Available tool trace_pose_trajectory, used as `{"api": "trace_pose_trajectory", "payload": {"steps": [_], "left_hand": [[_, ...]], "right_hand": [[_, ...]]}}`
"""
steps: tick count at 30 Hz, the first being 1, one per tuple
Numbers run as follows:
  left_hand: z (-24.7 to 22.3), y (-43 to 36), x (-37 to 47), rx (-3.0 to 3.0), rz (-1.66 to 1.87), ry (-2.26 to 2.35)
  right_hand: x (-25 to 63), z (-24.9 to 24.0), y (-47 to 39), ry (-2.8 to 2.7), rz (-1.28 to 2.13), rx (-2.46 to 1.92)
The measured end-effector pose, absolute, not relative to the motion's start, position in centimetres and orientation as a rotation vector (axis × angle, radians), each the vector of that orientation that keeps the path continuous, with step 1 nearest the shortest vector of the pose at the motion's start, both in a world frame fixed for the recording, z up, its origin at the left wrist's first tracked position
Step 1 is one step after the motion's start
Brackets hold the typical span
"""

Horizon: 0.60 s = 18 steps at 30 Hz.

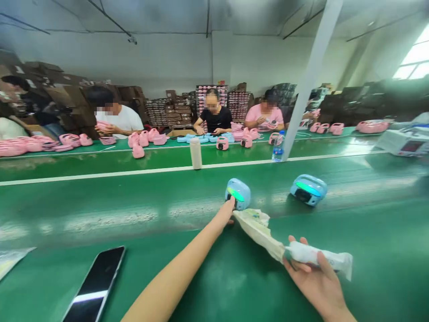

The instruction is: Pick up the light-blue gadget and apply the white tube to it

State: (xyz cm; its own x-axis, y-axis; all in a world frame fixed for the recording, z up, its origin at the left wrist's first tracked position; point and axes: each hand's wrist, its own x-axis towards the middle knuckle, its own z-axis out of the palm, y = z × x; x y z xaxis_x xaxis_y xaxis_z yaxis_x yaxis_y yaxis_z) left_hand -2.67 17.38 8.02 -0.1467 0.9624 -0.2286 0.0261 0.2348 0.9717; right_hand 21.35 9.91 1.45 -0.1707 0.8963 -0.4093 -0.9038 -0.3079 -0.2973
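The left hand (225, 212) is stretched far forward over the green conveyor belt (100, 210), its fingertips (230, 203) reaching the near lower edge of a small light-blue device (237, 193) with a glowing green top. The fingers look loosely extended rather than curled around anything; whether they actually press on the casing or stop just short is hard to tell at this distance. Just right of those fingertips lies the frayed end of a dirty white cloth (256, 225), which runs back toward the right hand (315, 279).

The right hand lies palm up, fingers (324, 261) and thumb bent over and closed on the cloth's rolled white end (318, 256), which sticks out past the fingers to the right.

A second light-blue device (309, 189) sits well to the right of the left fingertips, apart from both hands. Left of the forearm, a dark smartphone (97, 284) lies face up near the bench edge. Beyond the fingertips the belt is open up to a white line, where a beige bottle (195, 153) stands. Across the belt, other people handle pink casings (140, 139).
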Motion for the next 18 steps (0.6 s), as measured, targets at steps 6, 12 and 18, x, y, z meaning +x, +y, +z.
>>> {"api": "trace_pose_trajectory", "payload": {"steps": [6,12,18], "left_hand": [[5.8,16.7,-2.1,0.771,0.992,1.435],[5.2,13.4,-0.5,0.638,1.162,1.256],[4.4,12.3,0.5,0.511,1.376,1.228]], "right_hand": [[21.0,1.9,10.3,0.075,1.790,-0.481],[20.3,2.4,9.9,0.129,1.844,-0.497],[20.0,3.6,9.1,0.083,1.843,-0.451]]}}
